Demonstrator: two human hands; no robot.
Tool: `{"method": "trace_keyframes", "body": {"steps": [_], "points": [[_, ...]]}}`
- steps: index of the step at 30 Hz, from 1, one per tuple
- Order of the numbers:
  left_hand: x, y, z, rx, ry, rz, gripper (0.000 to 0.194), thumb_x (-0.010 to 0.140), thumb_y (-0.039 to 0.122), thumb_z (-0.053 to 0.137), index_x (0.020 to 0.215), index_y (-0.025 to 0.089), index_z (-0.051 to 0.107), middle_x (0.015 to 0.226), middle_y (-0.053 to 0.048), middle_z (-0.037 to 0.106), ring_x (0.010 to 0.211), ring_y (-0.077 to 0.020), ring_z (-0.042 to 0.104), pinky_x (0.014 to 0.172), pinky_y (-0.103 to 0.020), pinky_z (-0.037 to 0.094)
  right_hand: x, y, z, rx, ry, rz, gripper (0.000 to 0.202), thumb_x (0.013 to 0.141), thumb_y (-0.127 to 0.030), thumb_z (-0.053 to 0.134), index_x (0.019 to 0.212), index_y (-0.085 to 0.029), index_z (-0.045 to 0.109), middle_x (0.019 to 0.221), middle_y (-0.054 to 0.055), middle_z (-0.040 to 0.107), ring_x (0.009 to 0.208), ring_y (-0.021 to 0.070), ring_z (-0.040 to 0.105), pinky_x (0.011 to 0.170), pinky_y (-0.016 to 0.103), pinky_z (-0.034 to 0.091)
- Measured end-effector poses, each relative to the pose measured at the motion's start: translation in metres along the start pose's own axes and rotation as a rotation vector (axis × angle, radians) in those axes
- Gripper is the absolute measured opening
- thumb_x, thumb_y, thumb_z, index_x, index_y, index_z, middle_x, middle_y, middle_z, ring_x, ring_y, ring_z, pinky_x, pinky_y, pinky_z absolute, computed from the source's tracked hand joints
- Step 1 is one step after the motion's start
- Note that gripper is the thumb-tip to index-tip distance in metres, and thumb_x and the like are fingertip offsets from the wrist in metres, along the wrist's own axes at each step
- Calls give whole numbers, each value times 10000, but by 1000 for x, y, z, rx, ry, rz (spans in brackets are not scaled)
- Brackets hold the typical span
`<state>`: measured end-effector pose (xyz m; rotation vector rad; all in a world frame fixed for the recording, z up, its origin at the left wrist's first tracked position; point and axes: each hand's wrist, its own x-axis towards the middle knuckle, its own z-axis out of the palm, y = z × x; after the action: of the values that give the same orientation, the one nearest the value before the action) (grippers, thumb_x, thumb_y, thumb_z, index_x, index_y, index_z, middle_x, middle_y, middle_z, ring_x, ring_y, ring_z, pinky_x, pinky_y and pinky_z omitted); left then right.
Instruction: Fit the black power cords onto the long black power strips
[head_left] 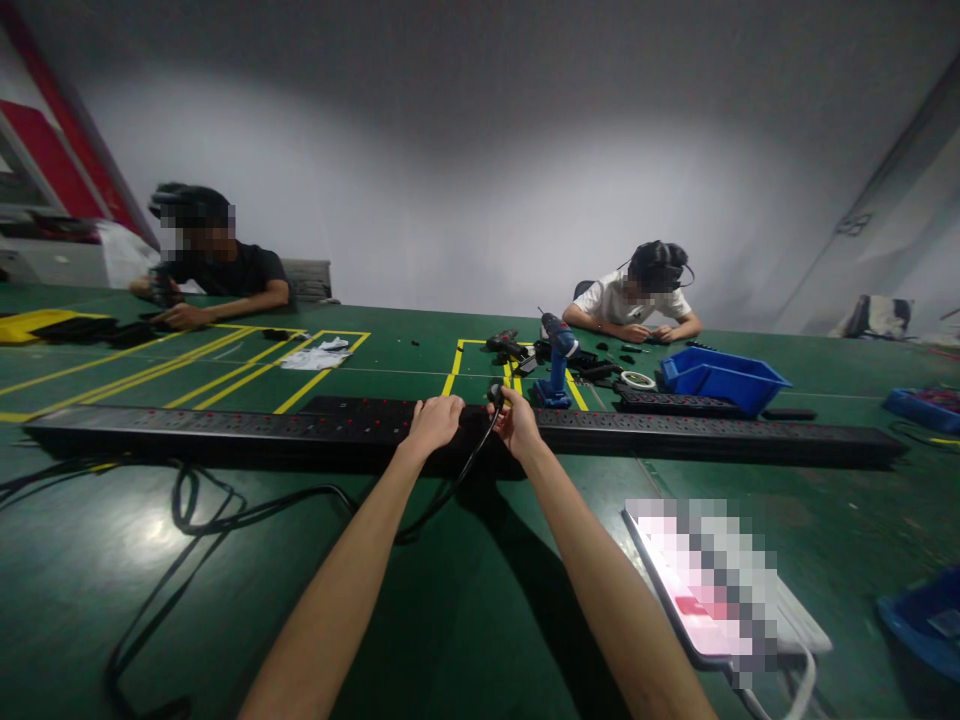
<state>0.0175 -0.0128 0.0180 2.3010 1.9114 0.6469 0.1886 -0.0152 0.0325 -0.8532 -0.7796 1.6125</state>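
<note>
A long black power strip point(247, 427) with rows of sockets lies across the green table in front of me. My left hand point(436, 424) is on its middle, fingers curled over the top. Just to the right, my right hand point(516, 424) pinches a black plug point(496, 394) above the strip. From the plug a black cable point(469, 465) drops over the near side and continues left in loose loops point(247, 515). The plug's prongs are hidden. Behind the strip, a shorter black socket strip point(352, 405) is partly covered.
Beyond the strip stand a blue cordless drill point(556, 365) and a blue bin point(724, 380), with a tape roll point(637, 380) between. A phone point(694, 590) lies at near right. Two people sit across the table point(420, 355); white paper point(319, 353) lies on its far left.
</note>
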Motion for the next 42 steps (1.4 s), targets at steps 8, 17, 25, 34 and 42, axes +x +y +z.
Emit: {"method": "trace_keyframes", "body": {"steps": [8, 17, 25, 34, 42], "points": [[1, -9, -1, -4, -5, 30, 352, 922, 246, 400, 1165, 318, 645, 1252, -20, 667, 1199, -230, 567, 1069, -426, 362, -4, -14, -7, -369, -28, 41, 254, 899, -419, 542, 966, -183, 606, 618, -3, 624, 410, 68, 428, 388, 171, 290], [-4, -12, 5, -13, 47, 76, 334, 945, 271, 371, 1169, 316, 616, 1268, -21, 653, 1211, -232, 552, 1109, -482, 309, -21, -36, -16, -969, -413, 80, 303, 802, -330, 691, 1068, -185, 713, 689, -6, 638, 546, 77, 547, 464, 163, 386], [-8, -10, 5, -37, 43, 92, 346, 965, 285, 333, 1200, 310, 586, 1304, -37, 628, 1246, -234, 524, 1132, -573, 251, -28, -40, -10, -1327, -662, 35, 307, 780, -250, 698, 1068, -147, 715, 797, 21, 699, 601, 95, 575, 513, 186, 425], [-8, -10, 4, -30, 1, 81, 358, 973, 289, 339, 1245, 317, 570, 1350, -35, 600, 1286, -226, 492, 1156, -577, 214, -53, -64, 0, -1562, -629, 224, 311, 779, -307, 713, 1063, -181, 687, 802, 35, 703, 594, 114, 613, 534, 203, 449], [-6, -14, 9, 16, -41, 94, 421, 981, 282, 325, 1310, 372, 571, 1461, -15, 509, 1391, -250, 380, 1162, -602, 180, -21, -87, -75, -1566, 232, -335, 299, 923, -361, 493, 1027, -189, 715, 1000, 106, 702, 905, 218, 616, 795, 315, 443]]}}
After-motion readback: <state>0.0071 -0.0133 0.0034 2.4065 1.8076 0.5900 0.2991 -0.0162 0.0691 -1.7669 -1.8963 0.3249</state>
